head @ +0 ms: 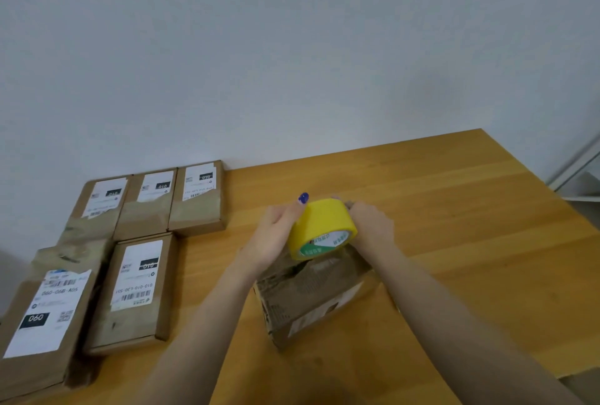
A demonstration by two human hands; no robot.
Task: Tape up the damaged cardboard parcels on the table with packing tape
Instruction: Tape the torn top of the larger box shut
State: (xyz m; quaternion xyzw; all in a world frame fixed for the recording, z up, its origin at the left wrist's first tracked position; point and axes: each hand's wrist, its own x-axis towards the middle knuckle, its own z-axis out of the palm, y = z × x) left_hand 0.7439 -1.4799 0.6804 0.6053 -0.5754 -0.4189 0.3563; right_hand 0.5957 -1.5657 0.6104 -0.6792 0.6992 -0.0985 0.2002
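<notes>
Right, both hands were on the yellow roll (319, 226), held over the torn parcel (308, 294) at mid-counter (470, 242); touching it or not, I couldn't tell. The left hand (276, 235) gripped its left side, fingers curled behind, blue-nailed thumb (303, 198) up along the rim. The right hand (370, 226) clasped the other side, fingers wrapped round it. Five labelled parcels (136, 291) lay flat together at the counter's left, near the wall (292, 47).

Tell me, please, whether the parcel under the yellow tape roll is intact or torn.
Torn: the parcel has a ragged dark gap in its top face, right below the tape roll.
</notes>
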